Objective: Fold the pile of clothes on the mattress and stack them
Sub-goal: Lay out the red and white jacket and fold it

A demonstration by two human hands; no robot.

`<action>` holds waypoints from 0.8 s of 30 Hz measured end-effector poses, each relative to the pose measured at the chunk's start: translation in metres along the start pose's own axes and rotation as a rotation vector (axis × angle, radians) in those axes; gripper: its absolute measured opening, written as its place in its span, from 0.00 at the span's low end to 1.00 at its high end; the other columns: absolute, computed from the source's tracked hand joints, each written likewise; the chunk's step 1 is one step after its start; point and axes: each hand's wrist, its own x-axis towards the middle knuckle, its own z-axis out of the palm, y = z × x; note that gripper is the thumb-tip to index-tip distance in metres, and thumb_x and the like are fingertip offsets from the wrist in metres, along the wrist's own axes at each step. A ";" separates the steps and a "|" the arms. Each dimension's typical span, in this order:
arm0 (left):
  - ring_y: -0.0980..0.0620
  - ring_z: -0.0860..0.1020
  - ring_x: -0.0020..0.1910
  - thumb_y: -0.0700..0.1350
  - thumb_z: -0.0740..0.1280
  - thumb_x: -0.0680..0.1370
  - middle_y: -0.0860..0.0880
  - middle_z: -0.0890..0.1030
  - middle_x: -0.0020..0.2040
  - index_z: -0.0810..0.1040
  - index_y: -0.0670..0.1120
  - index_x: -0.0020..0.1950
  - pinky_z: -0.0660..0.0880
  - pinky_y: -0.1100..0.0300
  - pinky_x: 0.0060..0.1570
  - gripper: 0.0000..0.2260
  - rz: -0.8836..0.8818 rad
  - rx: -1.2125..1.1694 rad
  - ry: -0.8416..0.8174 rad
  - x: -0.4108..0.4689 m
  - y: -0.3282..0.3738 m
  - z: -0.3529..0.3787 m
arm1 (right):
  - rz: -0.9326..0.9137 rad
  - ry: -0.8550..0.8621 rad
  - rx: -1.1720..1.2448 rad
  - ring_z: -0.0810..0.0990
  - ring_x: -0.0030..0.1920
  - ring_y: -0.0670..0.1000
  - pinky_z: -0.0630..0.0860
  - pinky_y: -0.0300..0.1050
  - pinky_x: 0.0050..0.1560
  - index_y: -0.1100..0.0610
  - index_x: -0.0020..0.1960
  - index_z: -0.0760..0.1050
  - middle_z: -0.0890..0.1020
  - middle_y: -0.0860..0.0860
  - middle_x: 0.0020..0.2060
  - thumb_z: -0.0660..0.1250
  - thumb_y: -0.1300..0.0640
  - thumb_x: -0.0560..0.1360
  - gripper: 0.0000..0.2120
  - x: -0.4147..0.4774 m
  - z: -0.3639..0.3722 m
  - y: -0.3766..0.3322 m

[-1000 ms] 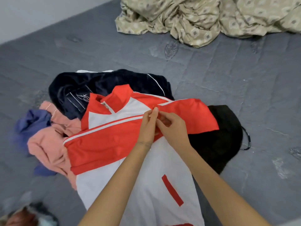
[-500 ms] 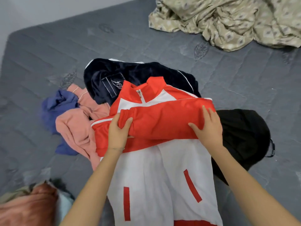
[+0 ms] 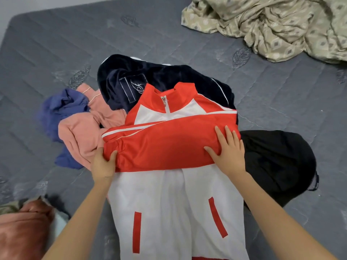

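Left hand [image 3: 102, 165] has slid out to the sleeve end at 9 o'clock, fingers clamped on the red fold. Right hand [image 3: 228, 153] presses flat at 3, fingers apart. One red-and-white jacket [image 3: 174, 203] lies mid-mattress [image 3: 47, 44], sleeves crossed, body fold probably still to do. Behind it are four loose pieces: pink top [image 3: 80, 134], blue top [image 3: 56, 107], navy jacket [image 3: 169, 76], black garment [image 3: 277, 162]. One beige sheet [image 3: 272, 21] at 1.
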 end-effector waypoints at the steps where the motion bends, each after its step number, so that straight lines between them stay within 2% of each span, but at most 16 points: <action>1: 0.38 0.76 0.51 0.44 0.66 0.78 0.35 0.78 0.54 0.73 0.36 0.59 0.71 0.47 0.51 0.15 -0.015 0.005 -0.019 0.003 -0.005 0.004 | 0.006 -0.022 0.005 0.47 0.78 0.56 0.46 0.59 0.75 0.44 0.78 0.47 0.51 0.52 0.78 0.58 0.33 0.75 0.37 0.000 -0.001 0.001; 4: 0.37 0.70 0.66 0.44 0.65 0.79 0.37 0.71 0.68 0.63 0.39 0.72 0.67 0.44 0.64 0.24 -0.063 -0.027 -0.042 0.003 -0.017 0.012 | 0.009 -0.028 0.019 0.46 0.78 0.56 0.45 0.58 0.75 0.44 0.78 0.45 0.50 0.52 0.78 0.58 0.33 0.75 0.39 -0.004 -0.004 0.004; 6: 0.37 0.65 0.70 0.46 0.63 0.80 0.40 0.65 0.73 0.57 0.43 0.76 0.63 0.40 0.66 0.28 0.006 0.081 0.046 -0.012 -0.018 0.012 | -0.023 0.010 0.036 0.47 0.78 0.56 0.44 0.57 0.75 0.45 0.78 0.46 0.51 0.52 0.78 0.60 0.34 0.75 0.39 -0.016 -0.006 0.001; 8: 0.38 0.61 0.72 0.49 0.61 0.80 0.41 0.60 0.76 0.56 0.47 0.77 0.57 0.37 0.68 0.27 0.154 0.246 0.111 -0.044 -0.012 0.012 | -0.079 0.079 0.084 0.50 0.77 0.57 0.46 0.55 0.75 0.48 0.78 0.51 0.56 0.53 0.77 0.63 0.36 0.74 0.39 -0.037 -0.005 -0.004; 10: 0.40 0.56 0.75 0.54 0.58 0.80 0.44 0.55 0.78 0.55 0.52 0.78 0.51 0.37 0.70 0.27 0.297 0.341 0.106 -0.083 -0.005 0.013 | -0.126 0.108 0.136 0.55 0.77 0.57 0.51 0.56 0.74 0.50 0.77 0.56 0.60 0.54 0.76 0.66 0.38 0.74 0.38 -0.067 0.000 -0.010; 12: 0.40 0.53 0.76 0.58 0.55 0.79 0.44 0.54 0.78 0.54 0.53 0.78 0.48 0.38 0.71 0.28 0.397 0.409 0.046 -0.119 -0.007 0.017 | -0.133 0.094 0.152 0.58 0.75 0.59 0.57 0.59 0.72 0.49 0.77 0.56 0.63 0.55 0.75 0.64 0.37 0.73 0.37 -0.100 0.010 -0.015; 14: 0.40 0.53 0.76 0.59 0.55 0.78 0.43 0.55 0.78 0.55 0.52 0.78 0.48 0.37 0.71 0.29 0.439 0.470 0.001 -0.147 -0.020 0.020 | -0.116 0.068 0.122 0.60 0.75 0.60 0.58 0.61 0.71 0.48 0.76 0.55 0.63 0.56 0.75 0.61 0.35 0.73 0.38 -0.132 0.022 -0.014; 19: 0.38 0.56 0.75 0.61 0.52 0.77 0.42 0.56 0.77 0.50 0.53 0.78 0.51 0.36 0.70 0.31 0.357 0.551 -0.110 -0.204 -0.085 0.014 | -0.051 0.004 0.086 0.57 0.76 0.61 0.56 0.62 0.72 0.51 0.77 0.56 0.60 0.56 0.76 0.71 0.40 0.71 0.41 -0.212 0.049 0.004; 22: 0.35 0.59 0.74 0.60 0.54 0.77 0.40 0.56 0.77 0.50 0.53 0.77 0.57 0.32 0.66 0.31 0.285 0.574 -0.206 -0.245 -0.113 0.014 | -0.044 0.001 0.113 0.60 0.75 0.59 0.59 0.62 0.72 0.52 0.76 0.59 0.63 0.55 0.75 0.72 0.44 0.72 0.39 -0.265 0.060 0.013; 24: 0.36 0.53 0.76 0.58 0.59 0.79 0.42 0.50 0.78 0.46 0.54 0.78 0.54 0.33 0.68 0.32 0.240 0.552 -0.243 -0.272 -0.124 0.014 | -0.014 -0.020 0.097 0.60 0.75 0.60 0.60 0.63 0.72 0.52 0.76 0.61 0.63 0.55 0.75 0.72 0.44 0.72 0.38 -0.294 0.065 0.018</action>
